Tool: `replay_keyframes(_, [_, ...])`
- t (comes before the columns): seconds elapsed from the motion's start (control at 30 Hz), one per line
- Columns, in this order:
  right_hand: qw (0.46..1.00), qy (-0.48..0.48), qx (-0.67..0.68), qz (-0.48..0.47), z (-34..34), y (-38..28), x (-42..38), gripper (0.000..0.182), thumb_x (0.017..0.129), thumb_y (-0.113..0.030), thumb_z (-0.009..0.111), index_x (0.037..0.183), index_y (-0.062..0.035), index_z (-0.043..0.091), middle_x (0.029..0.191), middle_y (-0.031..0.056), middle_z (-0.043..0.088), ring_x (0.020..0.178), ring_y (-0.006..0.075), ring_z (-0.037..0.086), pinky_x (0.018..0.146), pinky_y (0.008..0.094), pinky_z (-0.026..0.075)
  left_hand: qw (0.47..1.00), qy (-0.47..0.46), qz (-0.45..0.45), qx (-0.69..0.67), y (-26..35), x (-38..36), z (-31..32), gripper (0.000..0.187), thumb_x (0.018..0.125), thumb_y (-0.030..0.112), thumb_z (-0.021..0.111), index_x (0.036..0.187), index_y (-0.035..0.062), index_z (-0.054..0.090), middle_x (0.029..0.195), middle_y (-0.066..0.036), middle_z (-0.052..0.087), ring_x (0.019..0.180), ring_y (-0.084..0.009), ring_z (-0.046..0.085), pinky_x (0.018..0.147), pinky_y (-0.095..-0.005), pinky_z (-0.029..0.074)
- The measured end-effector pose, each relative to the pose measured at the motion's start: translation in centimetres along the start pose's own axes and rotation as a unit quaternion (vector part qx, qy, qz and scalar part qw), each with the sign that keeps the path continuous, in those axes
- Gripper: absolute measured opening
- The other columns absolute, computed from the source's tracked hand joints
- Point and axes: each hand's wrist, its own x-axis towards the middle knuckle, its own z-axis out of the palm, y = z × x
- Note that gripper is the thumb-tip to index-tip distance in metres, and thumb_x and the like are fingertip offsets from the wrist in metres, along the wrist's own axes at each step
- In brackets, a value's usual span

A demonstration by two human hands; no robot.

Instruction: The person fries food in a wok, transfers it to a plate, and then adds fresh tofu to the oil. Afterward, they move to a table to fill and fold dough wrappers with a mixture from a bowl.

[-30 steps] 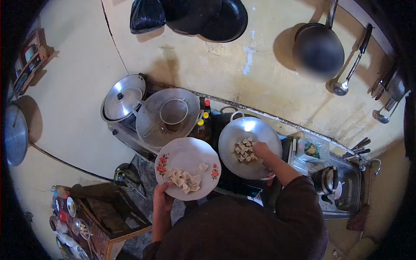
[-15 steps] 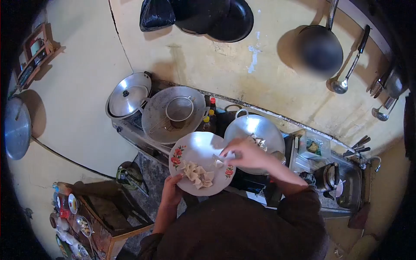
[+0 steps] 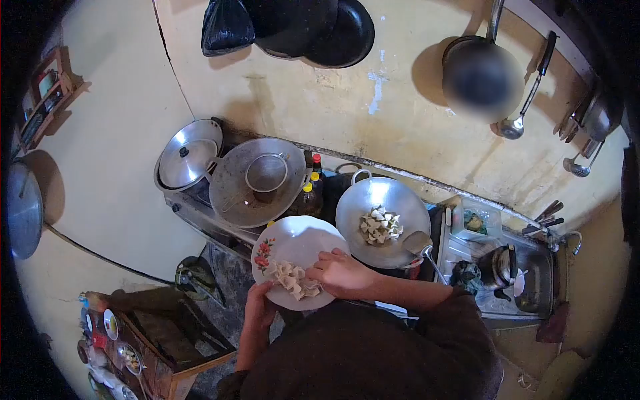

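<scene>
My left hand [image 3: 261, 301] grips the near left rim of a white plate [image 3: 303, 232] with red flowers, tilted in front of me. On its lower part lies a heap of pale folded dough pieces [image 3: 291, 278]. My right hand [image 3: 339, 272] is over the plate, fingers curled at the heap's right side; the fingertips are hidden. To the right, a silver wok [image 3: 360, 207] stands on the stove with a cluster of similar dough pieces [image 3: 380, 225] in it. A metal spatula [image 3: 418, 243] leans on the wok's right rim.
Left of the plate stand a larger grey wok [image 3: 227, 180] with a strainer [image 3: 267, 173] in it and a lidded pot [image 3: 190, 157]. Bottles [image 3: 307, 198] stand between the woks. A clear container [image 3: 475, 219], kettle [image 3: 497, 267] and sink [image 3: 537, 287] are at the right.
My right hand has moved left and down, from the plate's right rim to the heap. The wok's contents and the spatula are now uncovered. The view has shifted slightly.
</scene>
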Motion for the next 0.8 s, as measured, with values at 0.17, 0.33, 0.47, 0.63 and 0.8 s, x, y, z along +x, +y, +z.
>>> replay_keyframes(0.17, [0.998, 0.029, 0.023, -0.043, -0.6, 1.2, -0.2, 0.015, 0.069, -0.012, 0.060, 0.084, -0.0086, 0.061, 0.082, 0.0069, 0.057, 0.087, 0.0226, 0.054, 0.074, 0.0358, 0.042, 1.000, 0.019, 0.009, -0.013, 0.3, -0.6, 0.5, 0.046, 0.078, 0.010, 0.049, 0.119, -0.0082, 0.039, 0.115, -0.019, 0.051, 0.103, -0.0288, 0.053, 0.093, -0.0408, 0.040])
replay_keyframes(0.33, [0.941, 0.202, 0.267, 0.044, -2.7, 6.7, -0.4, 0.019, 0.071, -0.009, 0.063, 0.089, -0.0091, 0.065, 0.082, 0.0097, 0.062, 0.074, 0.0223, 0.060, 0.064, 0.0319, 0.048, 0.998, 0.016, 0.055, -0.039, -0.2, -0.5, 0.9, 0.049, 0.077, 0.012, 0.052, 0.120, -0.0079, 0.039, 0.115, -0.018, 0.051, 0.105, -0.0284, 0.053, 0.094, -0.0404, 0.039])
replay_keyframes(0.47, [0.921, 0.270, 0.201, 0.196, -0.7, 17.9, -0.7, 0.015, 0.068, -0.009, 0.065, 0.083, -0.0068, 0.067, 0.077, 0.0129, 0.063, 0.069, 0.0253, 0.061, 0.062, 0.0325, 0.048, 0.996, 0.038, 0.062, -0.043, -0.2, -1.1, 0.7, 0.049, 0.076, 0.012, 0.053, 0.119, -0.0077, 0.040, 0.115, -0.018, 0.052, 0.105, -0.0282, 0.053, 0.094, -0.0399, 0.039])
replay_keyframes(0.63, [0.917, 0.112, -0.035, 0.380, 7.1, 30.2, -1.9, 0.014, 0.065, -0.021, 0.063, 0.075, -0.0125, 0.067, 0.077, 0.0112, 0.064, 0.070, 0.0299, 0.062, 0.064, 0.0393, 0.050, 0.993, 0.087, 0.070, -0.034, -0.4, -2.4, 0.1, 0.048, 0.076, 0.011, 0.053, 0.118, -0.0086, 0.041, 0.115, -0.018, 0.052, 0.105, -0.0285, 0.052, 0.092, -0.0395, 0.040])
replay_keyframes(0.8, [0.909, 0.040, -0.077, 0.408, 13.3, 34.5, -2.3, 0.009, 0.063, -0.019, 0.065, 0.071, -0.0151, 0.066, 0.074, 0.0099, 0.063, 0.070, 0.0275, 0.061, 0.064, 0.0378, 0.049, 0.989, 0.124, 0.081, -0.027, -0.6, -3.1, -0.5, 0.056, 0.074, 0.016, 0.054, 0.122, -0.0067, 0.036, 0.117, -0.019, 0.050, 0.104, -0.0310, 0.053, 0.090, -0.0438, 0.043])
